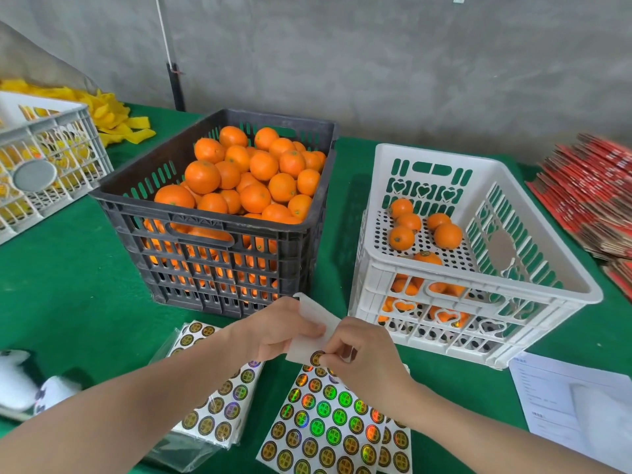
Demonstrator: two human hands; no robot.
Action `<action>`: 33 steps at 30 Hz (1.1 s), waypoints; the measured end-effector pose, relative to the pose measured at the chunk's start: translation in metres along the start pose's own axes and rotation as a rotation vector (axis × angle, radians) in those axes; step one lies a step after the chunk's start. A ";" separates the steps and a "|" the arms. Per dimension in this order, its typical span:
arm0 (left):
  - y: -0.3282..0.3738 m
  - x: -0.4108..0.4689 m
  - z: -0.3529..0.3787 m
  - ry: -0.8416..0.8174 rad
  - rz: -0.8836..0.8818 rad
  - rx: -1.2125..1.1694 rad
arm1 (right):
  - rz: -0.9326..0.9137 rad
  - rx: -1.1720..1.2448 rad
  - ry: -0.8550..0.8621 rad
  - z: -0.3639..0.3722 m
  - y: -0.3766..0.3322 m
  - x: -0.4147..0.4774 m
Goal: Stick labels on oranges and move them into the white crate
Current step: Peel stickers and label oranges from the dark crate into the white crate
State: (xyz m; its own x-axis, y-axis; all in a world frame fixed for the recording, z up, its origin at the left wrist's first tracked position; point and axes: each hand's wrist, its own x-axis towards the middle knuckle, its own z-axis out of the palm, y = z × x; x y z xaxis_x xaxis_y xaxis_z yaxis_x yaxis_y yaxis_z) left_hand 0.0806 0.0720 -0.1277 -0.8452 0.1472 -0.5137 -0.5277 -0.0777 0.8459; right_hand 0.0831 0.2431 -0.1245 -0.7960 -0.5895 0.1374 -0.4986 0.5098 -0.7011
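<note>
A black crate (219, 230) piled with oranges (253, 172) stands at the table's middle. To its right sits the white crate (478, 292) with several oranges (424, 230) on its floor. In front of both crates, my left hand (277, 328) grips a white backing sheet (313, 323), bent upward. My right hand (362, 354) pinches a round gold label (316, 358) at that sheet's lower edge. Below the hands lies a label sheet (328, 422) of shiny round stickers.
A bagged stack of label sheets (215, 398) lies at front left. A grey crate (44, 165) and yellow strips (113, 114) are at far left. Red flat cartons (588, 196) are stacked at right, a white paper (574, 401) at front right. Green cloth covers the table.
</note>
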 end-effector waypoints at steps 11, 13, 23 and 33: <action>-0.040 0.009 -0.016 -0.130 0.027 0.302 | -0.054 0.391 0.161 -0.034 -0.021 0.016; -0.054 0.006 -0.025 -0.123 -0.019 0.518 | -0.086 0.378 0.195 -0.043 -0.025 0.026; 0.038 -0.037 -0.031 0.544 0.908 0.724 | -0.199 0.308 0.243 -0.043 -0.055 0.118; 0.176 0.024 -0.169 0.922 0.221 1.237 | -0.162 0.099 0.112 -0.014 -0.085 0.203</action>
State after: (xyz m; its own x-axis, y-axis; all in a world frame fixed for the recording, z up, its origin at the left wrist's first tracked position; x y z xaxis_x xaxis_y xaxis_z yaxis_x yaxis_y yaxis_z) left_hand -0.0471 -0.1053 -0.0154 -0.8965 -0.4272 0.1173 -0.3868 0.8839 0.2629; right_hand -0.0414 0.0888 -0.0276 -0.7443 -0.5823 0.3270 -0.5911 0.3465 -0.7283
